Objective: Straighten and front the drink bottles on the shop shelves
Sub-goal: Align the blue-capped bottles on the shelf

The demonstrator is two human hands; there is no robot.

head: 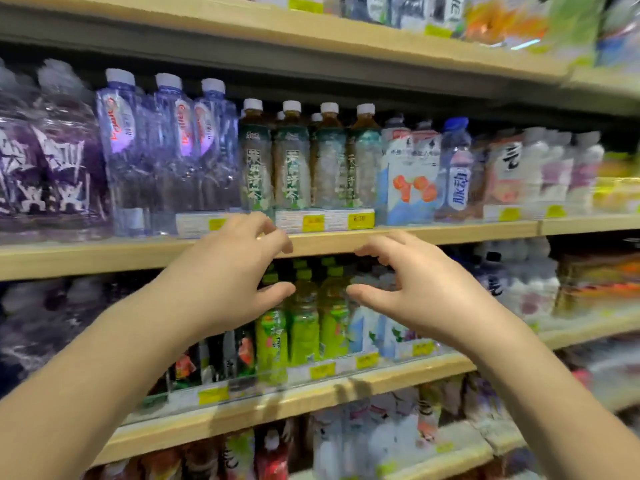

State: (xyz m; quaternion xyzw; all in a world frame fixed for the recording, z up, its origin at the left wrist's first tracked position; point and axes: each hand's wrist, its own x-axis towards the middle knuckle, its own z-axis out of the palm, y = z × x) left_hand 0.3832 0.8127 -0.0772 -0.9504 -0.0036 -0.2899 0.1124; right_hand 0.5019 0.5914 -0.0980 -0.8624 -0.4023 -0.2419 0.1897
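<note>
Both my hands are raised in front of the shelves, holding nothing. My left hand [232, 271] and my right hand [419, 285] face each other with loosely curved fingers, a gap between them. Through that gap I see green tea bottles [304, 323] with bright green labels on the lower shelf [346, 379]. On the middle shelf [433, 233] above my hands stand tea bottles with white caps and teal labels [292, 157], tall clear water bottles [173, 150] to their left, and a blue-capped drink bottle [455, 168] to their right.
Big purple-labelled bottles [52, 157] fill the far left of the middle shelf. White and pink bottles [554, 171] run to the right. Yellow price tags [360, 221] line the shelf edges. Packaged drinks crowd the top shelf [502, 19] and red bottles the bottom row [273, 459].
</note>
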